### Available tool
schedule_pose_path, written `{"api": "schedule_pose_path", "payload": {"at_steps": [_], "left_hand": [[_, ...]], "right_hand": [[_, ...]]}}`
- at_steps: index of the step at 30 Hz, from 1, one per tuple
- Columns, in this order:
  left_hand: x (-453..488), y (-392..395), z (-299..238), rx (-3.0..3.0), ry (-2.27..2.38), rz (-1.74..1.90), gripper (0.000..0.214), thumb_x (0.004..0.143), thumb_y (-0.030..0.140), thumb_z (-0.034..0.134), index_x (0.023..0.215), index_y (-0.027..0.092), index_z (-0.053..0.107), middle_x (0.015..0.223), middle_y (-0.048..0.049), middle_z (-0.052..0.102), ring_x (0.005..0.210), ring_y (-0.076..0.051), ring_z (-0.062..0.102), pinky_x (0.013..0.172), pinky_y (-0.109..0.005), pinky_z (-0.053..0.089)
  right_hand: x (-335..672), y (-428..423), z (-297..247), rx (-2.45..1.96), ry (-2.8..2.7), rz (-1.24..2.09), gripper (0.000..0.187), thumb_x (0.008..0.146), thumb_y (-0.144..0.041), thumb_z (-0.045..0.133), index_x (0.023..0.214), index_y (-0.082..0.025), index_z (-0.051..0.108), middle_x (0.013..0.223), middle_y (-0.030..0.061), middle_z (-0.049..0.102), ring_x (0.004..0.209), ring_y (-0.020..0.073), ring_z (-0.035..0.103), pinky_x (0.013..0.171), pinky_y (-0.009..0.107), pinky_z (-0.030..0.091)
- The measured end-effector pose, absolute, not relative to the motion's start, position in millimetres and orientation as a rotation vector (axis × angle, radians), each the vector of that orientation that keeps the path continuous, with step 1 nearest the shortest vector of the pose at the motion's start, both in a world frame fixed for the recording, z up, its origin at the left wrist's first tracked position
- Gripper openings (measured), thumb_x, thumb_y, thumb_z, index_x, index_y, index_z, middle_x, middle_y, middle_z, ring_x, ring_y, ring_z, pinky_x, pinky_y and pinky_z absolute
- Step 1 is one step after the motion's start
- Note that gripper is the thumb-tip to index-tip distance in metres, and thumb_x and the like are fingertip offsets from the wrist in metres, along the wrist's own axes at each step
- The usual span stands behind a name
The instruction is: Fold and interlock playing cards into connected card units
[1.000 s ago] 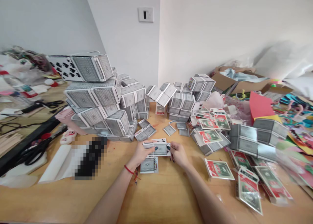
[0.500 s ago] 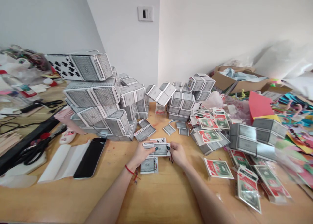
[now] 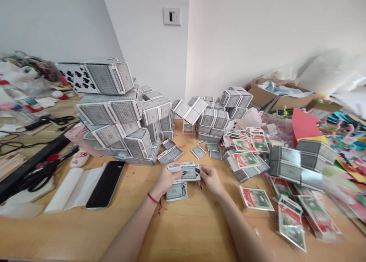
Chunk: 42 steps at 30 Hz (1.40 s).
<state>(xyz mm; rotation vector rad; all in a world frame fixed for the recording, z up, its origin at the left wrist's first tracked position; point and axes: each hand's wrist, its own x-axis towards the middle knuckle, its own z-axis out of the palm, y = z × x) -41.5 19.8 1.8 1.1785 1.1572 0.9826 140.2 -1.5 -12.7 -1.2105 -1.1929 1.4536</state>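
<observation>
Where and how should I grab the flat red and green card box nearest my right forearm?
Perhaps pinch the red and green cardboard box by its left edge, from the left: it lies flat, that edge faces bare brown wooden tabletop, and a similar box sits close on its right.

A grey-backed playing card (image 3: 188, 173), patterned with a pale border and a central medallion, is held pattern side up, its long sides running roughly parallel to the near edge of the bench (image 3: 194, 224) and well back from it. At its right end shows a white strip marked with a black 9; whether this is a flap or another card is unclear. Behind its far side a white card (image 3: 188, 163) bearing a black 8 peeks out. Toward the near edge sit a matching grey-backed card (image 3: 174, 192) and, partly covered at its right, a coloured face card (image 3: 184, 189).
</observation>
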Motion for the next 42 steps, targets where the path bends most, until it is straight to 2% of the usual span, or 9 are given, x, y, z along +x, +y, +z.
{"api": "schedule_pose_path", "payload": {"at_steps": [2, 6, 13, 17, 22, 28, 35, 42], "left_hand": [[-42, 21, 4, 1.126, 1.14, 1.0, 0.036, 0.052, 0.022, 0.072, 0.086, 0.014, 0.063, 0.091, -0.0071, 0.067, 0.08, -0.019, 0.061, 0.071, -0.029, 0.048], [-46, 21, 9, 1.08, 1.138, 1.027, 0.04, 0.051, 0.023, 0.073, 0.088, 0.013, 0.063, 0.093, -0.0077, 0.066, 0.08, -0.019, 0.062, 0.071, -0.029, 0.049], [-45, 19, 11, 1.125, 1.131, 1.049, 0.037, 0.052, 0.023, 0.072, 0.086, 0.013, 0.063, 0.091, -0.0077, 0.067, 0.081, -0.019, 0.061, 0.073, -0.029, 0.048], [-42, 17, 8, 1.144, 1.143, 1.047, 0.037, 0.052, 0.024, 0.072, 0.086, 0.014, 0.063, 0.086, -0.0073, 0.067, 0.077, -0.019, 0.062, 0.07, -0.029, 0.049], [-40, 16, 7, 1.17, 1.157, 1.042, 0.034, 0.053, 0.024, 0.071, 0.085, 0.013, 0.063, 0.083, -0.0068, 0.067, 0.073, -0.017, 0.062, 0.068, -0.028, 0.048], [-39, 15, 11, 1.191, 1.16, 1.036, 0.032, 0.054, 0.022, 0.07, 0.084, 0.014, 0.063, 0.085, -0.0066, 0.068, 0.075, -0.018, 0.062, 0.07, -0.028, 0.049], [-40, 16, 10, 1.223, 1.161, 1.022, 0.03, 0.055, 0.021, 0.069, 0.084, 0.015, 0.064, 0.087, -0.0065, 0.068, 0.077, -0.019, 0.062, 0.071, -0.028, 0.048], [-36, 15, 9, 1.242, 1.155, 1.037, 0.028, 0.055, 0.019, 0.068, 0.083, 0.015, 0.064, 0.087, -0.0054, 0.067, 0.079, -0.018, 0.061, 0.072, -0.027, 0.048]], "right_hand": [[144, -1, -9, -1.077, -1.091, 1.61, 0.03, 0.069, -0.045, 0.057, 0.062, -0.016, 0.052, 0.047, -0.0013, 0.054, 0.037, 0.0096, 0.048, 0.038, 0.02, 0.036], [144, -1, -11, -0.968, -0.831, 1.851, 0.034, 0.062, -0.047, 0.065, 0.06, -0.014, 0.054, 0.052, 0.0, 0.054, 0.042, 0.0082, 0.047, 0.041, 0.02, 0.036], [132, -4, -15, -0.874, -0.609, 1.925, 0.025, 0.056, -0.035, 0.073, 0.063, -0.017, 0.057, 0.059, -0.0023, 0.055, 0.049, 0.0068, 0.044, 0.047, 0.018, 0.035], [127, -4, -8, -0.856, -0.738, 1.861, 0.027, 0.053, -0.039, 0.074, 0.067, -0.018, 0.062, 0.067, 0.0017, 0.061, 0.059, 0.0115, 0.051, 0.058, 0.023, 0.041], [127, -2, -6, -0.889, -0.831, 1.786, 0.027, 0.054, -0.039, 0.072, 0.064, -0.015, 0.065, 0.07, 0.0055, 0.064, 0.064, 0.0153, 0.055, 0.066, 0.028, 0.041], [128, -2, -9, -1.002, -0.816, 1.689, 0.026, 0.051, -0.039, 0.073, 0.054, -0.015, 0.064, 0.057, 0.0018, 0.058, 0.055, 0.0121, 0.05, 0.06, 0.025, 0.04], [127, -1, -14, -1.161, -0.849, 1.526, 0.029, 0.048, -0.039, 0.073, 0.05, -0.014, 0.059, 0.05, -0.0003, 0.054, 0.048, 0.0105, 0.044, 0.052, 0.024, 0.035], [124, -3, -15, -1.335, -1.025, 1.263, 0.032, 0.057, -0.043, 0.065, 0.051, -0.016, 0.049, 0.048, -0.003, 0.046, 0.047, 0.0095, 0.038, 0.048, 0.022, 0.03]]}}
